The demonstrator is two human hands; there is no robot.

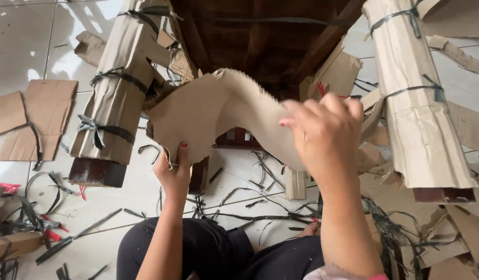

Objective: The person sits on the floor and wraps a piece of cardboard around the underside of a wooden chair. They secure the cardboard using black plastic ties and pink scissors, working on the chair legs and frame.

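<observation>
Head view, looking down past the person's own knees to a tiled floor; a torn sheet of brown cardboard (218, 116) is held up in mid-frame, bowed into a wave, in front of the dark wooden furniture (260, 41) that lies legs-up behind it. The left hand (173, 168) pinches the sheet's lower left edge, thumb in front with a red nail showing, fingers hidden behind; the right hand (325, 132) is closed over the sheet's right end, fingers curled on top — the cardboard spans the gap between both grips, its ragged upper edge arching above them. Left of the sheet, a furniture leg wrapped in cardboard (117, 88) is bound with black straps; right of it, a second wrapped leg (420, 103); below the sheet, cut black strapping (249, 207) and cardboard scraps (37, 116) litter the tiles.
</observation>
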